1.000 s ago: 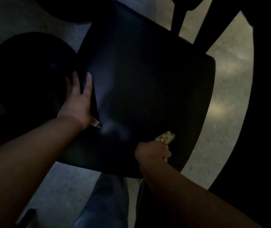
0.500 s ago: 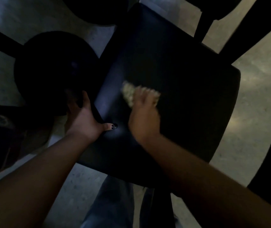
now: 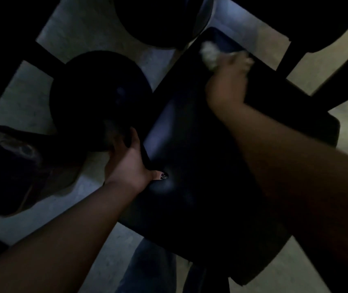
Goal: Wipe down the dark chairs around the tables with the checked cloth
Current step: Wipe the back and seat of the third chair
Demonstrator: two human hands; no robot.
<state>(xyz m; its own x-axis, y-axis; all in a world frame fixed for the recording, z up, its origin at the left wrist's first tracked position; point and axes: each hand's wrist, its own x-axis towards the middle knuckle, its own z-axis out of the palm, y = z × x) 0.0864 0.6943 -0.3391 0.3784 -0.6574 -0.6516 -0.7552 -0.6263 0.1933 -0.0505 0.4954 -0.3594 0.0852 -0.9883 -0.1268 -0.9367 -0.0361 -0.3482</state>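
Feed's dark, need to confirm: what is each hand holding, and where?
Right hand holds the bunched checked cloth, one end poking past its fingers. Left hand grips the dark chair seat by its left edge.

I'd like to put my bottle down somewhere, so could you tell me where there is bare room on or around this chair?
The seat is bare in its middle, between the left hand gripping its left edge and the right hand holding the cloth at the far corner. Bare floor shows left of the round base. Between base and seat it is tight.
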